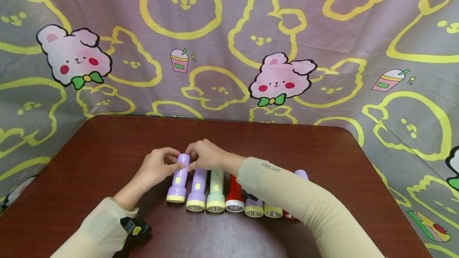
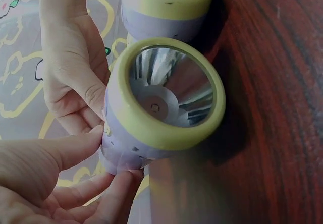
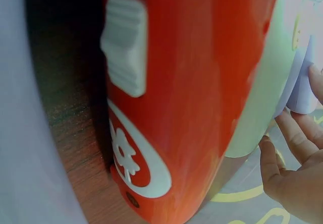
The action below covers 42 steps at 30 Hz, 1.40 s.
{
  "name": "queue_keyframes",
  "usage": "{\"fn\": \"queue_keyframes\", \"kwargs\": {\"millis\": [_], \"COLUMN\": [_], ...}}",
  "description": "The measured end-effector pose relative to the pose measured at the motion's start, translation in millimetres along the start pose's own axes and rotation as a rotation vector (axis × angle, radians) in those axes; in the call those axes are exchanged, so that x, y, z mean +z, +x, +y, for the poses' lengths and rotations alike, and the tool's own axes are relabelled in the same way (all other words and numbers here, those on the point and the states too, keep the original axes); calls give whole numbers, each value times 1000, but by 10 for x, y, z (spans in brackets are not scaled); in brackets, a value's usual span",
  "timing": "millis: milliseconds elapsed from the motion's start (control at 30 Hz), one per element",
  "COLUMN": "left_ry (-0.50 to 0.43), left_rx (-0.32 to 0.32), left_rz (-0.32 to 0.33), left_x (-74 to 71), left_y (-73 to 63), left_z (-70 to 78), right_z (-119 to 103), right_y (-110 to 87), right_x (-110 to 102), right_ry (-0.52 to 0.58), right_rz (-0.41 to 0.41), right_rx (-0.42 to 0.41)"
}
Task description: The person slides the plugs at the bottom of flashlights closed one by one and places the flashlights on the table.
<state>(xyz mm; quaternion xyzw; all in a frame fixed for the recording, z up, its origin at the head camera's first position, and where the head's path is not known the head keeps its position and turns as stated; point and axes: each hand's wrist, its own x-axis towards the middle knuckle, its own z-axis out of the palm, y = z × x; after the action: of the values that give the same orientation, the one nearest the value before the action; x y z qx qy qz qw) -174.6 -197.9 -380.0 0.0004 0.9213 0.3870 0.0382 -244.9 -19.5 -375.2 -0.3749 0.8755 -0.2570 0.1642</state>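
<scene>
A purple flashlight (image 1: 180,178) with a yellow rim is at the left end of a row, tilted with its lens toward me. My left hand (image 1: 154,169) pinches its body between thumb and fingers. From the other side, my right hand (image 1: 208,155) holds its tail end with bent fingers and thumb. The left wrist view shows the lens of this flashlight (image 2: 166,93) close up, its yellow rim above the table. In the right wrist view my right hand (image 3: 298,173) is partly cut off, and a red flashlight (image 3: 186,93) fills the middle.
Beside the held one stand another purple flashlight (image 1: 197,190), a pale green flashlight (image 1: 216,190) and a red flashlight (image 1: 234,196). Several more lie partly under my right sleeve (image 1: 287,186). The brown table (image 1: 118,142) meets a patterned curtain (image 1: 222,43) behind.
</scene>
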Motion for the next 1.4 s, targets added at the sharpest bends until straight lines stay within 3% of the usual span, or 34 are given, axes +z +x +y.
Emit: {"fn": "queue_keyframes", "kwargs": {"millis": [600,1067,1267,1400], "left_ry": [-97,-157,-161,-83], "left_rx": [-73,-96,-100,-43], "left_rz": [-57,-132,-146,-117], "left_x": [71,59,22,-62], "left_y": [47,48,31,-13], "left_z": [-65,-101,-93,-85], "right_z": [23,42,100,242], "right_y": [29,44,-37,-204], "right_x": [-3,-18,-180,-416], "right_ry": [35,29,29,39], "right_rz": [-90,-180,-164,-103], "right_rx": [38,-1,-9,-4]}}
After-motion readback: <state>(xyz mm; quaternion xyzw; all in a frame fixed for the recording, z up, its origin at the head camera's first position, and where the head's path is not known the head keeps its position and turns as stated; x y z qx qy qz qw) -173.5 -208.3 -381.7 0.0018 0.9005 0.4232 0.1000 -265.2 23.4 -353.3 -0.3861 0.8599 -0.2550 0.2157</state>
